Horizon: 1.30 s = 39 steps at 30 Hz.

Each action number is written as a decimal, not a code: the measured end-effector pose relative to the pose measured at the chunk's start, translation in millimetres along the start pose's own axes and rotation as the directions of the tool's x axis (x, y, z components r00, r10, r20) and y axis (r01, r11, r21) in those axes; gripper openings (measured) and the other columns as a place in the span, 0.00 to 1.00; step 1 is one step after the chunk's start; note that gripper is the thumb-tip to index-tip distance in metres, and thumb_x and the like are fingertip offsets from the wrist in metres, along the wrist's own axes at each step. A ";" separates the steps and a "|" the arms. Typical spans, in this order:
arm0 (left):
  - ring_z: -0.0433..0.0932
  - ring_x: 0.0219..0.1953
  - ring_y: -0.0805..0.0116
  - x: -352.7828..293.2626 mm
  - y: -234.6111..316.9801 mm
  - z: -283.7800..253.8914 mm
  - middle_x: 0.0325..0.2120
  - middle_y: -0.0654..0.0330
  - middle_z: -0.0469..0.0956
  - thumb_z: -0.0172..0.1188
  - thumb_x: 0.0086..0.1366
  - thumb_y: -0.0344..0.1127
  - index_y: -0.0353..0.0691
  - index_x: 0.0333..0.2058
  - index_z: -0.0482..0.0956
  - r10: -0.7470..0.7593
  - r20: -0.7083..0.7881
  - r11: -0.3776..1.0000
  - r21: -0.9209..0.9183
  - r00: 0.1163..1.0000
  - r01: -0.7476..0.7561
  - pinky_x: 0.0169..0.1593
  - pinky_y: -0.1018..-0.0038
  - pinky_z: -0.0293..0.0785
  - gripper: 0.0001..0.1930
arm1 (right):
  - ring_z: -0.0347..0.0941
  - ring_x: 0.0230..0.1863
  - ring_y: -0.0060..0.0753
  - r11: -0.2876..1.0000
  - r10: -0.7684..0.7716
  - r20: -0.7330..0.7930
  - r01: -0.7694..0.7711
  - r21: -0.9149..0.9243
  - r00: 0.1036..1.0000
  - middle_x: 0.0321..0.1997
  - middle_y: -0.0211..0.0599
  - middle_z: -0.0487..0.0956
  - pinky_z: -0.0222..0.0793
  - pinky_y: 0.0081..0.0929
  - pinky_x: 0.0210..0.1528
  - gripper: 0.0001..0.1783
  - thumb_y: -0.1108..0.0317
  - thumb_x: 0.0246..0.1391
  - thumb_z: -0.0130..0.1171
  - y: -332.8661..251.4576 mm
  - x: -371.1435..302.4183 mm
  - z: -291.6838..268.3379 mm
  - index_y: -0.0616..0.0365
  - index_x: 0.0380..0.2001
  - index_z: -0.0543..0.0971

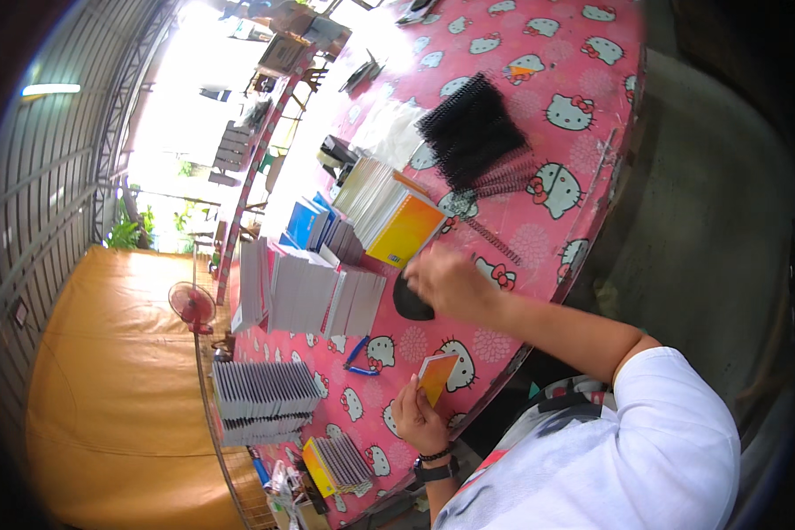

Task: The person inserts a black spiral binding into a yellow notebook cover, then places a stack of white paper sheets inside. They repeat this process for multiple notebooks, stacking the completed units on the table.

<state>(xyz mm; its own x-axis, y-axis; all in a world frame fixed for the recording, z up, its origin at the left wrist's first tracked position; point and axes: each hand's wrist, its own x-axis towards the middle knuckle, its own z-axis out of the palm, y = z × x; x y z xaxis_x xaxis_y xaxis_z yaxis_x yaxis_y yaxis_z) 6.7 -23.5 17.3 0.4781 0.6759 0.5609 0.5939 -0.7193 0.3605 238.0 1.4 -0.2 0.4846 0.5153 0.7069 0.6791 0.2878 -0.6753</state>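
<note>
My left hand (pixel 420 424), with a dark wristband and bracelet, grips a small orange-covered notebook (pixel 437 375) above the table's near edge. Bent over a black oval pad (pixel 409 300), my right hand (pixel 455 283) has its fingers drawn together; whatever they may hold is hidden. Just beyond that hand leans a row of notebooks with a yellow cover (pixel 406 231) in front. A loose dark spiral coil (pixel 495 243) lies near it on the pink table cover. Blue-handled pliers (pixel 360 358) rest between the hands and the paper stacks.
A thick pile of black binding coils (pixel 473 132) lies farther along the table (pixel 583 150). Stacks of white-edged paper blocks (pixel 300 287) stand beyond the pliers. Spiral-bound notebooks (pixel 265 393) and a smaller yellow-covered stack (pixel 337 464) sit to the left. A red fan (pixel 192 305) stands past the table.
</note>
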 end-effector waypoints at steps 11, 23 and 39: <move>0.76 0.35 0.61 -4.5 5.0 10.7 0.34 0.53 0.76 0.56 0.60 0.21 0.40 0.47 0.80 0.041 -0.072 0.999 -0.011 0.997 -0.042 0.37 0.71 0.73 0.17 | 0.68 0.49 0.35 0.699 0.491 0.047 -0.361 -0.617 0.870 0.43 0.37 0.73 0.72 0.28 0.49 0.09 0.68 0.52 0.52 57.9 19.0 -20.0 0.55 0.36 0.77; 0.77 0.36 0.58 6.7 -0.9 13.8 0.35 0.52 0.77 0.55 0.60 0.22 0.40 0.47 0.79 0.124 -0.051 0.990 0.073 0.991 -0.120 0.39 0.67 0.73 0.16 | 0.76 0.41 0.37 0.954 0.282 0.234 -0.247 -0.167 0.930 0.36 0.41 0.78 0.75 0.30 0.41 0.13 0.68 0.45 0.57 30.0 20.3 -90.2 0.58 0.37 0.77; 0.76 0.38 0.57 5.0 -10.3 16.6 0.36 0.52 0.77 0.57 0.60 0.23 0.38 0.45 0.79 0.037 -0.014 0.999 0.025 0.999 -0.037 0.43 0.67 0.71 0.14 | 0.76 0.42 0.49 0.825 0.378 0.908 -0.381 -0.418 -0.179 0.37 0.45 0.80 0.70 0.41 0.43 0.23 0.63 0.38 0.65 -50.6 -103.2 -221.7 0.57 0.40 0.73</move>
<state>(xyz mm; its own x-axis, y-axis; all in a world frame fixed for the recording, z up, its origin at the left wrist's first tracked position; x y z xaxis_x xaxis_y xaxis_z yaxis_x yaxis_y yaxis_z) 13.7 -10.1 4.0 0.4911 0.6464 0.5840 0.5919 -0.7395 0.3207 276.0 -245.3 7.7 -0.3314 0.7496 -0.5729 0.6058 -0.2965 -0.7383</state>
